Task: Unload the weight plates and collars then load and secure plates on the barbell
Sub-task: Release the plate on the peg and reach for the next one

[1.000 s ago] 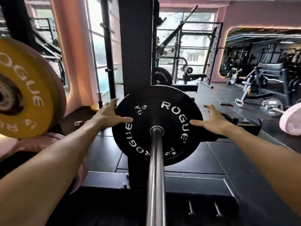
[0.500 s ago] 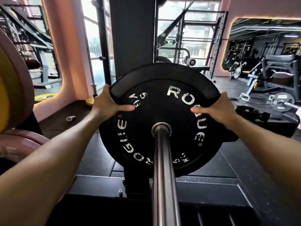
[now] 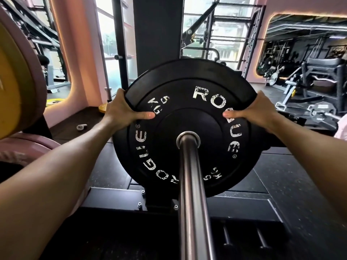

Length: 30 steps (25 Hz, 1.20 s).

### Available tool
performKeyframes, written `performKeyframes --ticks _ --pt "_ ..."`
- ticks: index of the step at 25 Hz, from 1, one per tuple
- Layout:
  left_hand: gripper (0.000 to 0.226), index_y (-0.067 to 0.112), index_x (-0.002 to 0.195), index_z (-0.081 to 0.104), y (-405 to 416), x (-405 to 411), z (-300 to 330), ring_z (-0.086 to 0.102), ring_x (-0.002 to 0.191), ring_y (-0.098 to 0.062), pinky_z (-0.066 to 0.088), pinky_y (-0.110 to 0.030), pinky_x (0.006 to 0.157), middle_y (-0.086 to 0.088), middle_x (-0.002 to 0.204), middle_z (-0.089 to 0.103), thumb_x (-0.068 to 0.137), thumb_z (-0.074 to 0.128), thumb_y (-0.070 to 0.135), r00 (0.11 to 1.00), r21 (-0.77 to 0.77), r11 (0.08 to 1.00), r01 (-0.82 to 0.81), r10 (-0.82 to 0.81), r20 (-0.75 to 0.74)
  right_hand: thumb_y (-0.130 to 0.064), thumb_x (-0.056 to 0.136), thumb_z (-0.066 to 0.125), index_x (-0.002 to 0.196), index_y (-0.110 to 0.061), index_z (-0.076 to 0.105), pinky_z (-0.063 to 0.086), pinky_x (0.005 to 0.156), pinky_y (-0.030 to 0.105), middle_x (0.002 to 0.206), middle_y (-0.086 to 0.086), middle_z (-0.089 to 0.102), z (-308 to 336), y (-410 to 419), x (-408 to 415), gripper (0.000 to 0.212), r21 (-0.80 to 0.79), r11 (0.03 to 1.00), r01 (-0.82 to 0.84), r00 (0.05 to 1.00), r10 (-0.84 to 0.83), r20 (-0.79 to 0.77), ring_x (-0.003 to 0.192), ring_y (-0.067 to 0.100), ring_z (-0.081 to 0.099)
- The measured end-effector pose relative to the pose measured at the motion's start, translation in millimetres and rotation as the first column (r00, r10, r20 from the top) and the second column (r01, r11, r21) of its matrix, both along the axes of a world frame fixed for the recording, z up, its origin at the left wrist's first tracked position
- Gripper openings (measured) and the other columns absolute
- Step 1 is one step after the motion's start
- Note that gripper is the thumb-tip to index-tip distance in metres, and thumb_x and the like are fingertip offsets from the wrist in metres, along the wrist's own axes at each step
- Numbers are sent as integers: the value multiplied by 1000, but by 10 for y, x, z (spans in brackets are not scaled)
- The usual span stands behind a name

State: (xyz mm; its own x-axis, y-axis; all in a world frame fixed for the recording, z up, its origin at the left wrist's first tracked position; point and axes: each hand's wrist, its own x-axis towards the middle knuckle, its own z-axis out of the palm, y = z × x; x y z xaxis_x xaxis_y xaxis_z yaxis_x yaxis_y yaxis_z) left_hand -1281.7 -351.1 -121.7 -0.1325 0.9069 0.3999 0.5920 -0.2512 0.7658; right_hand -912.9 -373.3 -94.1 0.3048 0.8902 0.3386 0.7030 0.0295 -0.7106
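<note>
A black 5 kg Rogue bumper plate (image 3: 187, 117) sits on the steel barbell sleeve (image 3: 191, 184), which runs from the plate's hub toward me. My left hand (image 3: 122, 109) grips the plate's upper left rim, thumb across its face. On the upper right rim my right hand (image 3: 255, 112) grips the same way. No collar shows on the sleeve in front of the plate.
A black rack upright (image 3: 157, 34) stands right behind the plate. Yellow (image 3: 13, 81) and pink (image 3: 28, 149) plates sit stored at my left. A small grey collar-like piece (image 3: 81, 126) lies on the platform at left. Gym machines (image 3: 319, 81) fill the right background.
Both hands went from resting flat beside the plate to gripping its rim. The plate now looks larger and closer along the sleeve.
</note>
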Motion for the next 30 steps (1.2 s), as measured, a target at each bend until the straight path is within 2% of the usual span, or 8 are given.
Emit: performKeyframes --ticks 4,10,13,15,18,22,27,30 --pt "110 23 118 43 -383 -20 48 58 115 -23 49 -48 99 3 121 62 30 89 71 999 17 1000 3 -2 -42 -71 15 89 114 -26 60 54 93 38 106 -9 71 -111 -334 38 113 27 999 -23 998 25 -52 101 13 67" --pt "106 24 117 43 -1167 -89 59 56 115 -22 48 -44 99 5 121 61 32 90 69 997 49 999 -8 12 -77 -62 28 92 107 -34 69 54 92 34 97 -15 75 -177 -1181 -28 87 91 988 -123 991 127 -50 93 5 70" --pt "97 18 121 45 -1611 -121 41 52 107 -15 43 -31 89 8 115 57 46 94 53 999 79 997 -7 10 -47 -57 32 93 106 -34 69 53 93 32 95 -17 74 -168 -1650 -86 82 113 981 -160 984 168 -66 94 2 68" --pt "96 16 121 45 -1948 -155 11 52 105 -14 41 -29 85 9 115 57 47 94 51 999 73 997 -2 4 -39 -54 33 94 104 -33 70 53 93 32 94 -17 74 -166 -1970 -128 78 106 981 -165 981 174 -82 94 3 68" --pt "100 18 122 45 -2424 -238 7 56 111 -17 44 -32 91 6 119 61 43 94 55 999 69 998 11 -8 -35 -60 25 94 107 -26 67 54 91 34 97 -12 74 -161 -2376 -151 92 82 986 -146 985 152 -79 93 6 69" --pt "98 16 122 42 -3065 -278 68 56 116 -23 46 -36 98 4 115 59 46 95 47 999 68 997 32 -30 -38 -70 16 89 110 -26 61 54 92 34 101 -13 70 -149 -2900 -158 107 25 997 -73 994 75 -73 97 8 66" --pt "99 10 128 42 -3540 -285 161 55 116 -27 43 -31 90 -3 118 58 52 95 43 997 16 1000 23 -22 -68 -73 17 88 113 -30 57 52 93 37 105 -15 69 -105 -3300 -172 110 -17 996 -92 996 91 -4 103 9 64" --pt "94 13 124 43 -3679 -310 195 54 109 -23 42 -30 86 -1 114 57 51 95 44 997 0 999 35 -35 -74 -62 30 93 113 -24 52 48 94 36 108 -10 63 -28 -3468 -186 101 -31 994 -105 994 104 -21 105 13 58"
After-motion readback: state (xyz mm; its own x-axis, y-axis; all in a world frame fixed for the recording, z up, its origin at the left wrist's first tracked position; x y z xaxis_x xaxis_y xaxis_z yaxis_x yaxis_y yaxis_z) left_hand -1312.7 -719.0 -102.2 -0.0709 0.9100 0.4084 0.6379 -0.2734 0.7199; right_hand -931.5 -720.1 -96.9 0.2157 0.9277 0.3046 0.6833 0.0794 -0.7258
